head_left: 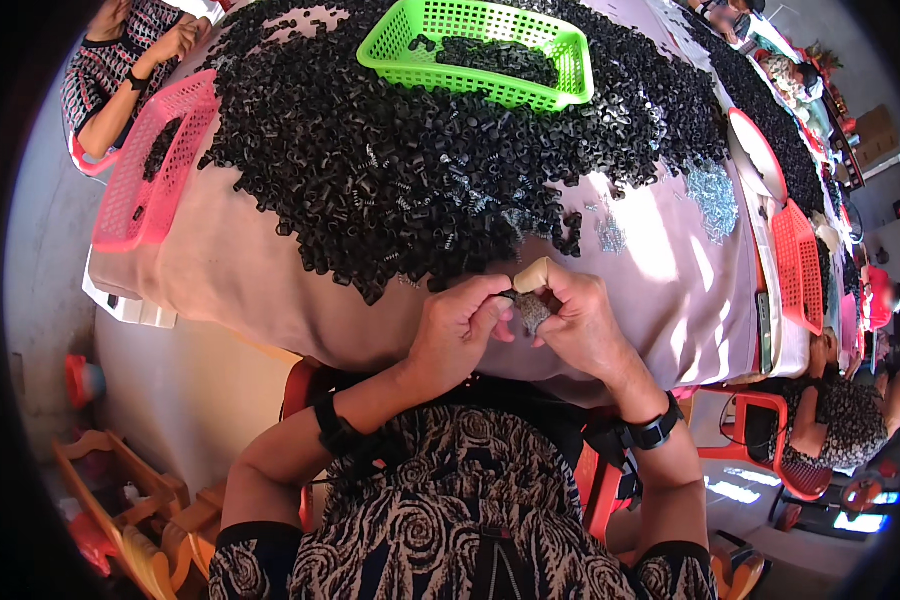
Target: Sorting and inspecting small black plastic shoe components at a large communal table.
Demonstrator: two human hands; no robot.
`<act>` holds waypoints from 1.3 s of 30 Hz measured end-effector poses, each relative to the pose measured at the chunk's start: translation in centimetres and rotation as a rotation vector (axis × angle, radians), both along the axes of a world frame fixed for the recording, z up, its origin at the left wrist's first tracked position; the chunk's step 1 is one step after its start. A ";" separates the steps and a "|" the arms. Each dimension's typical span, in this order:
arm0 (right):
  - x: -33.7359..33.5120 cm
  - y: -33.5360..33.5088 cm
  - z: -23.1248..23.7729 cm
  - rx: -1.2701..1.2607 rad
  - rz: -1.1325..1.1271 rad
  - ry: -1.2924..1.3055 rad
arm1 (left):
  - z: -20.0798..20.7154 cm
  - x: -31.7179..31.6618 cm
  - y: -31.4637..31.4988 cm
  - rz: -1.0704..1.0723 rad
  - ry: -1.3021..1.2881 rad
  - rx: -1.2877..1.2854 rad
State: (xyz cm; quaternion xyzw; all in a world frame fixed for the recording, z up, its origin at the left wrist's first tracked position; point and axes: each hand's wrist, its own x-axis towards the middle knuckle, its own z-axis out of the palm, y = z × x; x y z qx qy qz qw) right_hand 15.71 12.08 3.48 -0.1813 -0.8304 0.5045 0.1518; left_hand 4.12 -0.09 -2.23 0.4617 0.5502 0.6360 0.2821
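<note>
Fingers of the left hand [456, 322] are pinched on a small dark part [511, 296], best held steady; greyish bits [534, 314] are cupped by the right hand [584, 325] at three o'clock.

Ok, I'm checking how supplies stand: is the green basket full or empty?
Neither: the green basket is partly filled. Black pieces lie low inside it, with bare green wall showing above them.

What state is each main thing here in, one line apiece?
Left hand: pinched on a small dark part
Right hand: curled around a greyish bunch
Green basket: upright, partly filled
Pink basket: upright, partly filled
Black parts: loosely heaped
Springs: loose, some bunched
Cloth: spread, partly sunlit
</note>
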 end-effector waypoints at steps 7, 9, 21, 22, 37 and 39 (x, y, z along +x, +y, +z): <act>0.1 0.5 1.8 0.161 0.113 0.051 | 0.2 -0.9 0.0 -0.211 -0.397 -0.071; 0.3 0.5 1.9 0.202 0.108 0.015 | 0.5 -1.0 0.0 -0.235 -0.409 -0.094; -0.5 -0.6 -1.8 -0.066 -0.039 0.125 | 0.0 0.0 0.3 0.070 0.019 -0.003; -0.5 -0.4 -1.6 -0.065 -0.042 0.130 | 0.2 -0.1 0.6 0.107 0.045 0.004; 1.3 1.6 1.3 -0.696 0.077 -0.083 | 1.9 -1.0 -0.2 -0.194 -0.211 -0.003; 1.6 1.7 1.5 -0.718 0.124 -0.096 | 2.3 -1.1 -0.3 -0.184 -0.081 0.018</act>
